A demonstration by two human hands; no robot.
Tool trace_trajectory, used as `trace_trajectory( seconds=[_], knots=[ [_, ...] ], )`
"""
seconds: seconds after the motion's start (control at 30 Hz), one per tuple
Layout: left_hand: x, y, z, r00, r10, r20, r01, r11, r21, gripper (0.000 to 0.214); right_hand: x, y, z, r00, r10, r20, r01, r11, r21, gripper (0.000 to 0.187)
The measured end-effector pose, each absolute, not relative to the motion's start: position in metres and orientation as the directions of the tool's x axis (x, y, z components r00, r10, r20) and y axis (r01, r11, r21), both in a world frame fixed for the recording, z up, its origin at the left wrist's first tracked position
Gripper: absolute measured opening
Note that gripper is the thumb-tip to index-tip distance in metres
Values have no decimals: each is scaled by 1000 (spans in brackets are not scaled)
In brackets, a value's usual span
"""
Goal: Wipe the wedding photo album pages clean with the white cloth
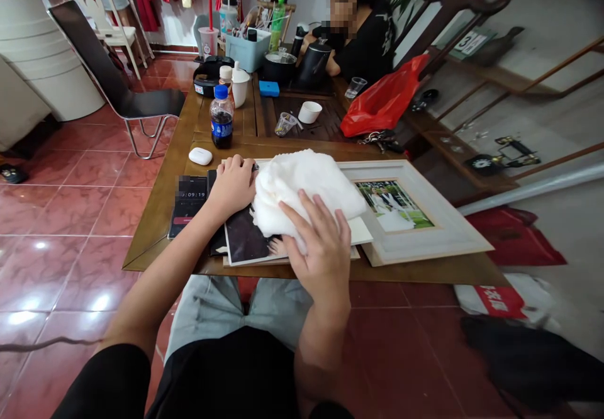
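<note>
A bunched white fluffy cloth (309, 183) covers much of a dark photo print (245, 236) near the table's front edge. My right hand (321, 249) lies on the cloth's near side, fingers spread over it and thumb apart. At the cloth's left, my left hand (233, 183) rests on the print's upper left part, fingers extended and slightly bent. Other flat sheets or boards lie beneath the print, mostly hidden. On the right, a white picture frame (455, 230) holds a photo of people in white and dark clothes on grass (391, 205).
Left of my arm are a phone (186, 208) and white earbud case (201, 155). A blue-capped cola bottle (221, 117), white bowl (310, 112), red plastic bag (382, 101) and keys (380, 139) stand farther back. Another person (365, 35) sits across the wooden table (155, 211).
</note>
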State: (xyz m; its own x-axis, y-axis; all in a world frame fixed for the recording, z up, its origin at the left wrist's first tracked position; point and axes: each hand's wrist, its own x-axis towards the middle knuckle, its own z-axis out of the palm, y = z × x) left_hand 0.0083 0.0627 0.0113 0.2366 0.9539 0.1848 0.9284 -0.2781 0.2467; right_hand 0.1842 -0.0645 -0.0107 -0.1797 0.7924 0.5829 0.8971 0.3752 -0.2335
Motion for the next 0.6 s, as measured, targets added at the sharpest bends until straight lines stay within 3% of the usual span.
trace_trajectory(
  seconds=[0.17, 0.43, 0.6],
  knots=[
    [12, 63, 10, 216, 954, 207, 929, -266, 256, 37, 197, -59, -17, -73, 767, 638, 933, 279, -229, 45],
    [6, 63, 12, 264, 951, 164, 921, -299, 249, 39, 181, -61, -14, -215, 749, 626, 879, 427, -210, 44],
    [10, 63, 12, 226, 956, 185, 932, -268, 244, 39, 197, -54, -20, -101, 728, 678, 912, 341, -230, 39]
  ],
)
